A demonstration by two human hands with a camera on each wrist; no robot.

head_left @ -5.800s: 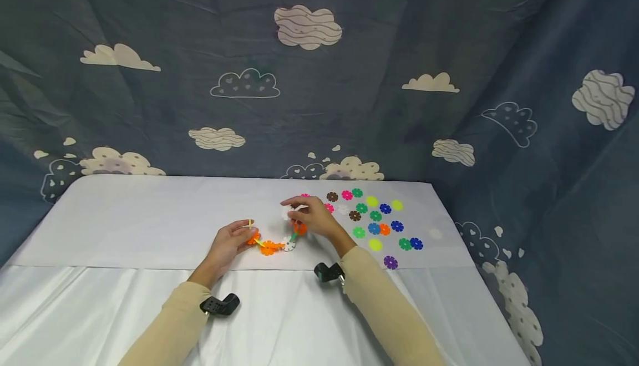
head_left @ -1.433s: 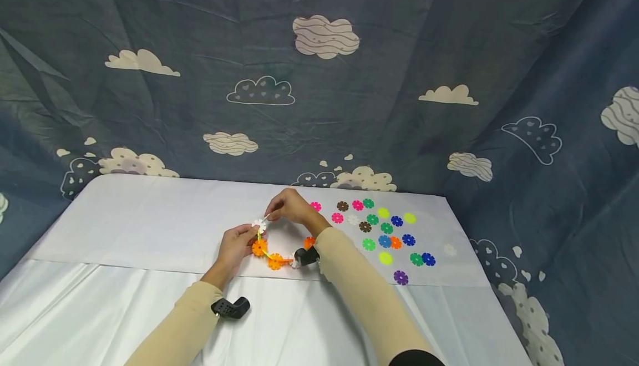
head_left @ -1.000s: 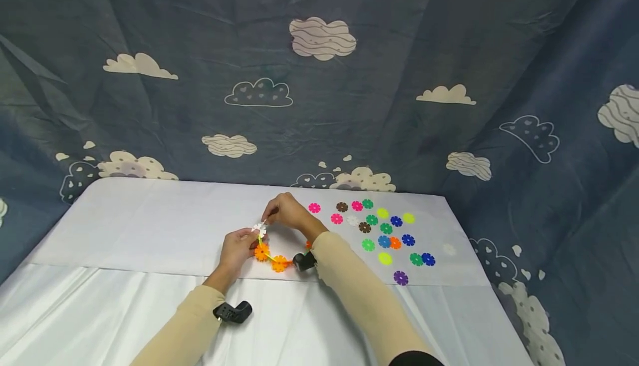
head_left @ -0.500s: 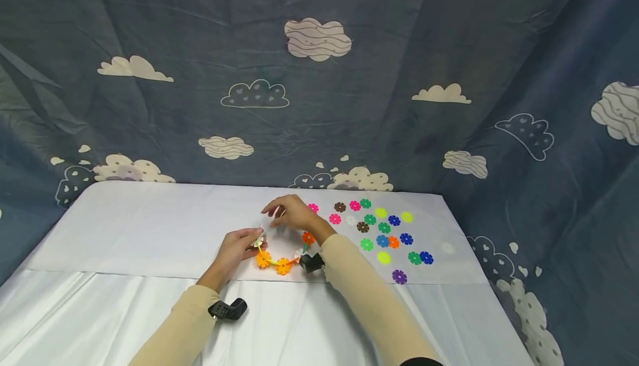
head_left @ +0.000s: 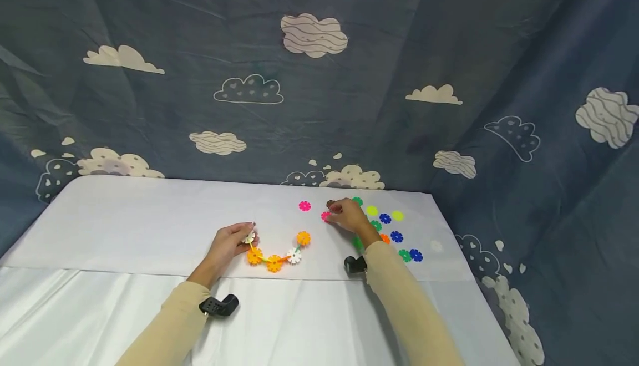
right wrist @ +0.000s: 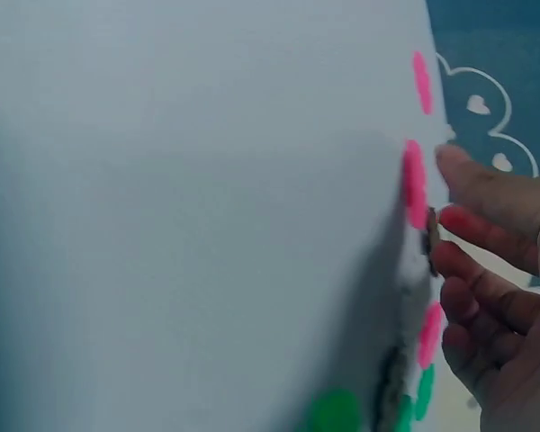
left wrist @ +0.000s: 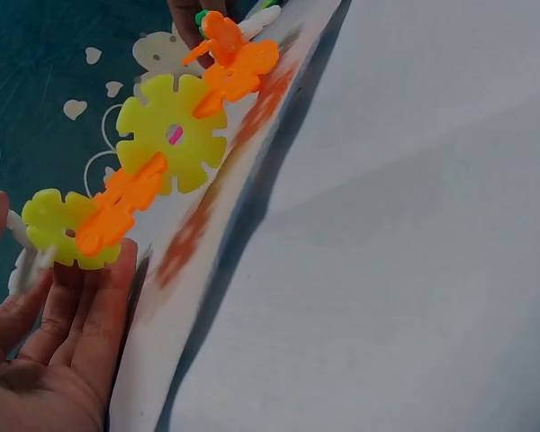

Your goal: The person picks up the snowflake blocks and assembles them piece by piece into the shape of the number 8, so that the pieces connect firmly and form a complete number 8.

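My left hand [head_left: 224,248] pinches the white end disc of a curved chain of interlocked plastic flower discs [head_left: 274,264]. Orange, white and thin edge-on discs make up the chain, which hangs out to the right from the fingers. Seen from the left wrist, yellow discs [left wrist: 157,126] alternate with orange discs [left wrist: 121,205], and the fingers [left wrist: 72,315] sit beneath the near end. My right hand [head_left: 349,217] is over the loose discs, its thumb side at a pink disc [head_left: 325,216]. In the right wrist view its fingers [right wrist: 486,279] are parted beside a pink disc [right wrist: 416,184] and a brown one [right wrist: 433,241].
Loose flower discs lie on the white table [head_left: 150,222] at right: a pink disc [head_left: 304,206], yellow discs [head_left: 371,211], blue discs [head_left: 396,237] and green discs [head_left: 405,255]. The right forearm covers some. A dark cloud-print curtain [head_left: 319,105] hangs behind the table.
The right hand has left the chain's white end and moved right to the loose discs. The white disc has joined the chain's left end, which the left hand still holds.
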